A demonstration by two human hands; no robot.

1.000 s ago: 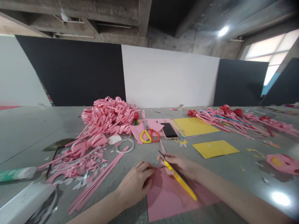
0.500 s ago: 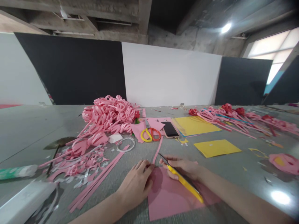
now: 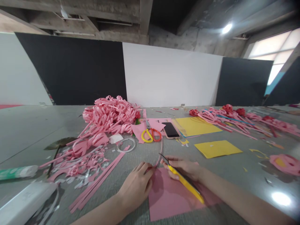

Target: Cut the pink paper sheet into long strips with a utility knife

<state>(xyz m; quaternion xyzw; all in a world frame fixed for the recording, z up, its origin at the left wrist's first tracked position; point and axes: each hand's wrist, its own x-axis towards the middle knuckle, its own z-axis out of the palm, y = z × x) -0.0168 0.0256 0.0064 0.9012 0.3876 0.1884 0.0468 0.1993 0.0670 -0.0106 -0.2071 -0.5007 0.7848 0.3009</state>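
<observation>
A yellow utility knife [image 3: 188,187] with a dark blade lies slantwise in my right hand [image 3: 185,168], fingers closed around it. Its tip points away and to the left. Beneath that hand spreads a pink paper sheet [image 3: 164,203]. My left hand [image 3: 137,184] is at the sheet's upper left corner, fingers curled in and closed on the near end of a narrow pink paper strip [image 3: 161,147]. The strip runs away from me between both hands, turned nearly on edge. My left fingertips are partly hidden.
Scissors [image 3: 147,136] with yellow and red handles lie ahead beside a phone [image 3: 171,130]. Heaped pink paper loops [image 3: 110,114], scraps [image 3: 86,165] and cut strips [image 3: 100,181] lie left. Yellow sheets [image 3: 217,148] and a pink paper piece [image 3: 284,164] lie right.
The pink strip has twisted from lying flat to nearly on edge, and its near part has shifted slightly right. My left fingers have turned a little; the knife has hardly moved.
</observation>
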